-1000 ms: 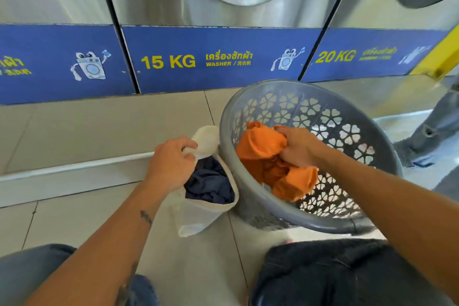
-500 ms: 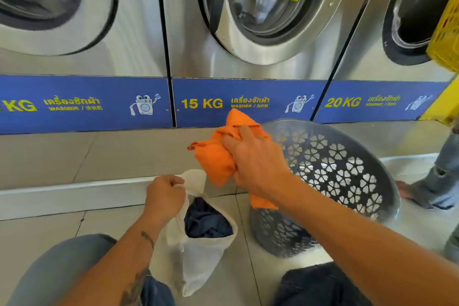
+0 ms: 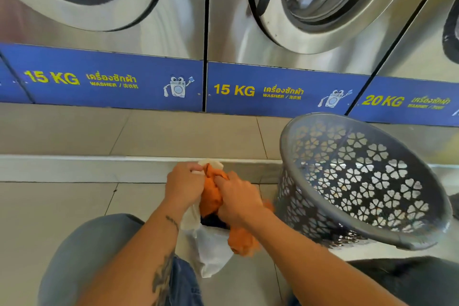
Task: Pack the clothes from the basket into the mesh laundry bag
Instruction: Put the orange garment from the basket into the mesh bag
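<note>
A white mesh laundry bag (image 3: 211, 248) stands on the floor between my knees, with dark clothing just visible inside its mouth. My left hand (image 3: 183, 185) grips the bag's rim and holds it up. My right hand (image 3: 237, 200) is closed on an orange garment (image 3: 211, 197) and presses it into the bag's mouth; part of the orange cloth hangs out over the bag's right side. The grey plastic basket (image 3: 310, 201) with flower-shaped holes lies tilted on the floor to the right, and no clothes show inside it.
Steel front-loading washers (image 3: 173, 20) with a blue label band line the back, above a raised tiled step (image 3: 124, 169). My knees in denim are at the bottom left and bottom right.
My right hand lifted the orange garment out of the basket, carried it left and brought it down into the bag's mouth. My left hand kept hold of the bag's rim.
</note>
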